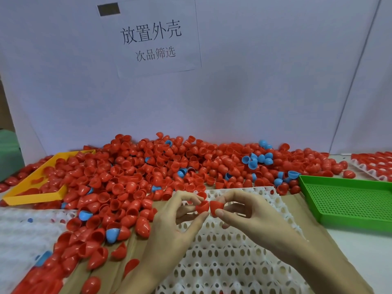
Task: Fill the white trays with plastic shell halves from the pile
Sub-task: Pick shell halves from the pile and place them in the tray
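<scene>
A big pile of red shell halves (161, 166), with a few blue ones mixed in, covers the back and left of the table. In front of me lies a white tray (214, 255) of empty egg-shaped holes. Both hands hover over its far end. My left hand (178, 221) pinches a red shell half (202, 206) between thumb and fingers. My right hand (250, 215) pinches another red shell half (216, 206) right beside it; the two halves nearly touch.
An orange tray (34, 194) sits half buried in shells at the left. A green perforated tray (347, 200) lies at the right, and a white tray filled with red shells (373, 166) at the far right. More white trays (23, 230) lie at the left. A white board with a paper sign stands behind.
</scene>
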A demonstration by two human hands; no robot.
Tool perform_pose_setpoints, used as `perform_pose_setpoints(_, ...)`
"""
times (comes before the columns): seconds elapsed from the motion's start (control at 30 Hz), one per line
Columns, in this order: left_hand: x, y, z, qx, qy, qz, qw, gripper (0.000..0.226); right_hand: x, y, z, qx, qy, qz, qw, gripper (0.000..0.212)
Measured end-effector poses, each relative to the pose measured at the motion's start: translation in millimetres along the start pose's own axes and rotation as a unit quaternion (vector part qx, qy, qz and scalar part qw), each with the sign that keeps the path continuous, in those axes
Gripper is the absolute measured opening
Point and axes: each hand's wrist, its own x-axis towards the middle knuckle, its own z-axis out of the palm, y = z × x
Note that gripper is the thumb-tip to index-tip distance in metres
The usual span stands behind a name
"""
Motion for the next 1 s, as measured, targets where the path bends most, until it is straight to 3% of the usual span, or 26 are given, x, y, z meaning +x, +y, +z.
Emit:
perform_pose_setpoints(0.1,1.3,-0.6,-1.2,0.027,-0.023,0.021,0.999,0.036,0.7,-2.1,2.1,0.033,-0.005,-0.021,0.999,0.018)
perform_pose_setpoints(0.2,1.3,-1.2,-1.2,0.061,-0.018,0.059,0.996,0.029,1.5,-1.5,3.7,0.067,-0.007,-0.009,0.998,0.028)
perform_pose_setpoints(0.3,1.5,-0.9,-1.5,0.037,-0.031,0.01,0.999,0.022,1.0,-1.6,3.6,0.093,-0.019,0.003,0.995,0.03)
perform_pose_setpoints(0.4,2.1,-2.6,-1.9,-0.001,-0.062,-0.046,0.997,0.02,0.2,1.1,3.6,0.026,-0.033,-0.026,0.999,0.034)
perform_pose_setpoints(0.53,1.0,-5.1,-2.3,0.013,-0.082,-0.054,0.995,0.036,-0.2,3.0,8.1,-0.028,-0.006,-0.059,0.998,0.032)
perform_pose_setpoints(0.63,0.3,-3.5,-2.4,0.001,-0.078,-0.06,0.995,0.042,0.1,3.1,8.3,-0.034,0.005,-0.049,0.998,0.025)
perform_pose_setpoints(0.73,0.9,-4.3,-2.2,0.018,-0.062,-0.054,0.996,0.032,0.3,2.7,8.1,-0.028,0.014,-0.036,0.999,0.02)
perform_pose_setpoints(0.87,0.4,-5.9,-1.9,0.036,-0.032,-0.024,0.999,0.04,1.5,5.0,8.0,-0.027,0.02,-0.028,0.999,0.022)
perform_pose_setpoints(1.0,0.4,-4.7,-3.1,0.008,-0.017,-0.02,1.0,0.033,2.8,6.4,8.2,-0.033,0.02,-0.014,0.999,0.031)
